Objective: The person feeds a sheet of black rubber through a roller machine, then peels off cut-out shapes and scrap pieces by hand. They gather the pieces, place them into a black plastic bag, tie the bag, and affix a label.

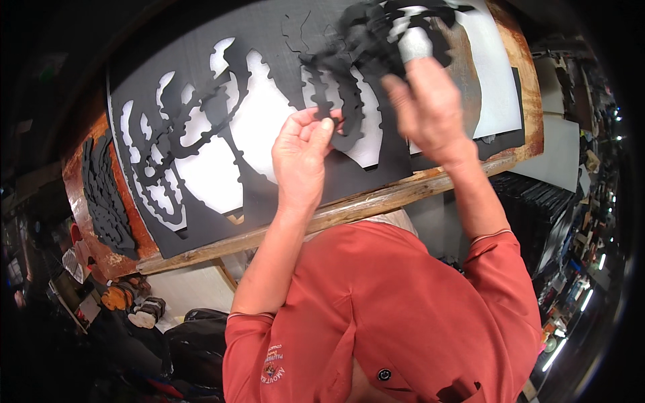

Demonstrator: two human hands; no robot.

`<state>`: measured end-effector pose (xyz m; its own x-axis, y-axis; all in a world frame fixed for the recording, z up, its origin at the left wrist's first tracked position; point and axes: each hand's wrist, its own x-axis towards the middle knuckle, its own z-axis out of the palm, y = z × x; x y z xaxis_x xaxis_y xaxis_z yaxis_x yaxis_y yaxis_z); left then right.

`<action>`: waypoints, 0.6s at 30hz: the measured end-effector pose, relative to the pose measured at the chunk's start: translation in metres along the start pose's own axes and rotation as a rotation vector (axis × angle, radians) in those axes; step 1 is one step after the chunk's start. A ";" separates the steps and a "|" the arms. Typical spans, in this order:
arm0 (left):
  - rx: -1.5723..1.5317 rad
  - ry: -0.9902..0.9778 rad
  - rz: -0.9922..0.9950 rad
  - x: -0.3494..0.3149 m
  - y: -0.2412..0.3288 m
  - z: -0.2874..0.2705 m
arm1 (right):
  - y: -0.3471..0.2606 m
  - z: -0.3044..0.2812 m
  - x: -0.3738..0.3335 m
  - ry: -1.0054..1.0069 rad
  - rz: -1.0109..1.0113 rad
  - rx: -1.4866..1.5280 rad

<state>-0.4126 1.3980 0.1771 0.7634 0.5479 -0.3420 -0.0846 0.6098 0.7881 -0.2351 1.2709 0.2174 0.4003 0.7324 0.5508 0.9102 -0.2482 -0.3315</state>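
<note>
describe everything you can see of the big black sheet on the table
The big black sheet looks like thin, matte foam or rubber. It lies flat across the worn wooden table, riddled with scalloped, sole-shaped cutouts that show white beneath. Its near edge runs along the table's front edge. The left hand pinches a narrow strip of it; the right hand grips a bunch of black scraps above it.

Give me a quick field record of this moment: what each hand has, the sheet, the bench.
left hand: left hand pinches a black scalloped cut-out strip between thumb and fingers
right hand: right hand, blurred, grips a bunch of black cut-out pieces
sheet: large black die-cut sheet lies flat, full of leaf-shaped holes showing white beneath
bench: worn wooden workbench, front edge bare
stack: pile of black cut pieces at the bench's left end
</note>
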 end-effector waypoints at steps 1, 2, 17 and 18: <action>0.005 0.021 -0.018 -0.001 -0.001 0.002 | -0.011 0.012 -0.005 -0.063 -0.046 0.037; -0.031 0.009 -0.024 -0.001 -0.001 0.003 | -0.021 0.020 -0.010 -0.090 -0.033 0.058; 0.501 0.068 0.445 0.014 -0.001 -0.018 | 0.014 -0.003 -0.008 -0.191 0.757 0.689; 0.656 0.035 0.523 0.020 -0.003 -0.020 | 0.025 -0.009 -0.005 -0.135 0.723 0.698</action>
<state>-0.4099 1.4188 0.1577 0.7081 0.6915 0.1431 -0.0245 -0.1784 0.9836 -0.2132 1.2553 0.2137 0.7760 0.6297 -0.0355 0.1723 -0.2658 -0.9485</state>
